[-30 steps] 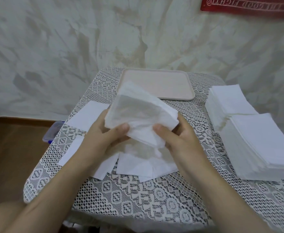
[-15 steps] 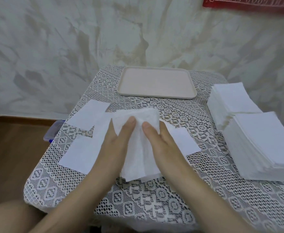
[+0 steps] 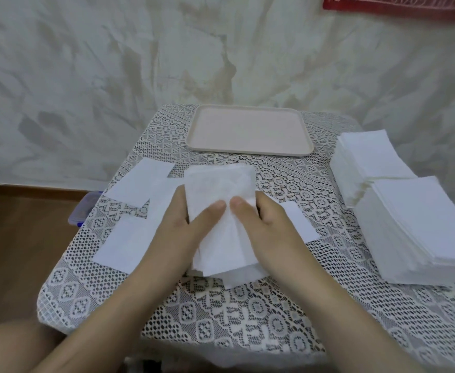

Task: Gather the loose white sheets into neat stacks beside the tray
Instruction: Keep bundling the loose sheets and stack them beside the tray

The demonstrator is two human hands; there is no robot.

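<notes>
Left hand and right hand each clasped the sheets in a closed grip, thumbs on top.

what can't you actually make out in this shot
Head view:
- Sheets beneath the bundle: covered by it, the left hand and the right hand.
- Red banner: cut by the top edge, lettering unreadable.
- Blue-lidded box: mostly behind the table.
- Near stack: sheet count too fine.
</notes>
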